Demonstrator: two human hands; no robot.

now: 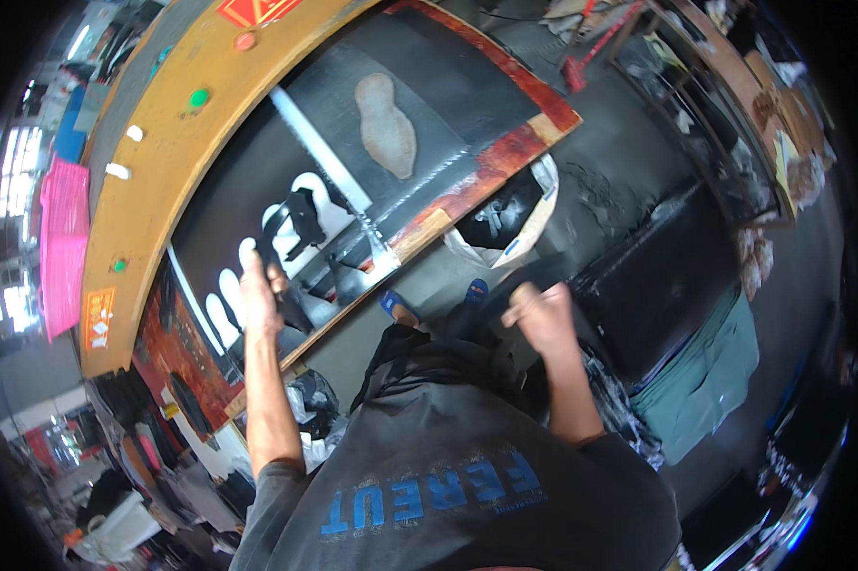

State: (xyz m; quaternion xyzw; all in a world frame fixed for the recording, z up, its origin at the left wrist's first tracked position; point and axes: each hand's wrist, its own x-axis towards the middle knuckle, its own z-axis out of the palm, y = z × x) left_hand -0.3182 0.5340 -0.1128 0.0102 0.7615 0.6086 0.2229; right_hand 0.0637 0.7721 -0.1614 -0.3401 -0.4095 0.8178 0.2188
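My left hand (261, 297) is over the left part of the dark work surface (243, 181), its fingers curled. A white rounded tip shows at its thumb; what the fingers hold is hidden. Around it lie several white sole-shaped pieces (329, 209), with a crumpled black scrap (303, 221) on top of them. My right hand (543, 317) is off the surface, over the floor to the right, closed and smeared by motion. A blurred dark shape lies beside its fingers, and I cannot make out whether it is held. A grey-brown sole-shaped piece (387, 128) lies farther back, beyond a pale metal bar (320, 147).
A yellow machine beam (148, 181) with coloured buttons arches along the far left. An open white bag (534, 224) with dark scraps hangs at the board's front edge. A black stack (657, 276) and green sheets (705, 376) stand right. Pink sheets (63, 238) are far left.
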